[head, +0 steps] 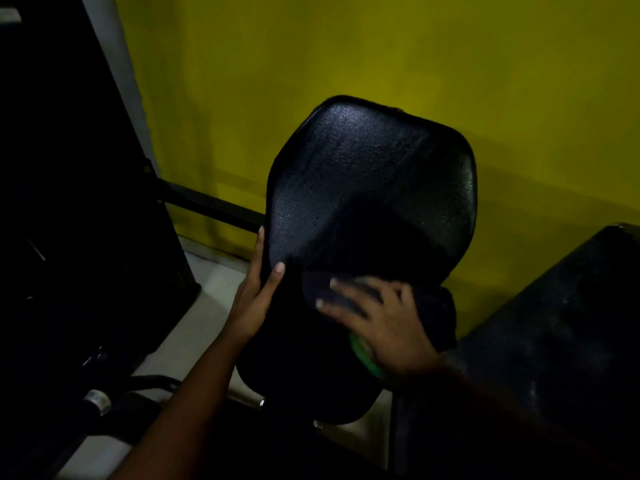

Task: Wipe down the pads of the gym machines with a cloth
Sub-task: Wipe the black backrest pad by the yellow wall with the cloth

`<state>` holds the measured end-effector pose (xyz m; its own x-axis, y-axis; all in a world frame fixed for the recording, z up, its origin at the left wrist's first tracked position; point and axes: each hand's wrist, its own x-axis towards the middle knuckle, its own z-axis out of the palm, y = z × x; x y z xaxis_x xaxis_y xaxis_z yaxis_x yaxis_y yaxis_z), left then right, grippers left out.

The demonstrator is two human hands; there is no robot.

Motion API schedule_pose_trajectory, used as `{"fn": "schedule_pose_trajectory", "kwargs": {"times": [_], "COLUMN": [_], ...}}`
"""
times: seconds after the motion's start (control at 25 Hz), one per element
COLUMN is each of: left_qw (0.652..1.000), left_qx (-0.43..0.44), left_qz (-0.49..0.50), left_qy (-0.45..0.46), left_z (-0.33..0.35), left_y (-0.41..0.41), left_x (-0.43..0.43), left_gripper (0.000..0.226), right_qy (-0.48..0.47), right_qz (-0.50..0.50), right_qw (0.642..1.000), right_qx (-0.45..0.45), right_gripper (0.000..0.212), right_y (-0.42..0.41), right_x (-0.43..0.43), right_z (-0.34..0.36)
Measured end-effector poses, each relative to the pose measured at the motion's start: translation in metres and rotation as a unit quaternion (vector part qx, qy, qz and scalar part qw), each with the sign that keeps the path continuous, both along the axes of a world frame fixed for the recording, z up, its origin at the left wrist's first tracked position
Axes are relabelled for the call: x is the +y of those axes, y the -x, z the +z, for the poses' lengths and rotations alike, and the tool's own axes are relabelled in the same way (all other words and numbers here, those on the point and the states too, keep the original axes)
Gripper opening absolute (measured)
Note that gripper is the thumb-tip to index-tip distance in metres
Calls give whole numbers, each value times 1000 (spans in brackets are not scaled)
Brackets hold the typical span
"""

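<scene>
A black pad stood tilted before a yellow wall, dim in poor light. The left hand held its left edge, thumb on the face, while the right hand lay with fingers spread on a dark cloth pressed to the pad's lower part, something green showing under the palm. Another black cushion sat at the right

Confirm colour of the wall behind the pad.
Yellow: the wall behind the pad, clearest in head view.

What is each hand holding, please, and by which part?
The left hand grips the black textured vinyl pad by its left edge; the right hand presses a dark cloth flat against it.
</scene>
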<state>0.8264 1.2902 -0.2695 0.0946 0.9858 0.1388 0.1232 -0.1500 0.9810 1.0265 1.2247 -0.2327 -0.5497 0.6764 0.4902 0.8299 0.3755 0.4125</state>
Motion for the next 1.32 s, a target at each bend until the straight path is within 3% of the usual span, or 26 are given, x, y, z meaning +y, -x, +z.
{"fn": "schedule_pose_trajectory", "kwargs": {"times": [0.12, 0.2, 0.32, 0.48, 0.56, 0.68, 0.8, 1.04, 1.32], "left_qw": [1000, 999, 993, 982, 986, 990, 997, 999, 998], "left_qx": [-7, -41, -114, -186, -166, -136, -74, 20, 20], "left_qz": [-4, -4, -22, -13, -5, -8, 0, -2, 44], "left_qy": [-16, -20, -3, 21, 21, 26, 36, 50, 34], "left_z": [-14, -21, -27, -40, -41, -38, -36, -53, -78], "left_y": [2, 3, 9, 17, 19, 21, 20, 18, 15], "left_x": [-4, -5, -6, -21, -28, -26, -27, -36, -38], "left_gripper": [63, 67, 69, 88, 93, 78, 74, 68, 63], "right_qy": [-51, -62, -63, -55, -45, -10, 56, -26, -72], "right_qz": [-54, -63, -7, 71, 80, 92, 113, -23, -28], "right_qw": [996, 996, 997, 995, 995, 993, 989, 999, 995], "right_qx": [47, 22, -53, -41, -46, -69, -81, 7, 66], "right_gripper": [58, 57, 51, 37, 34, 35, 43, 59, 52], "right_y": [17, 41, 58, 65, 68, 64, 49, -23, 2], "right_x": [62, 90, 85, 48, 27, -8, -28, 5, -24], "right_z": [71, 80, 39, -38, -74, -115, -103, 7, -79]}}
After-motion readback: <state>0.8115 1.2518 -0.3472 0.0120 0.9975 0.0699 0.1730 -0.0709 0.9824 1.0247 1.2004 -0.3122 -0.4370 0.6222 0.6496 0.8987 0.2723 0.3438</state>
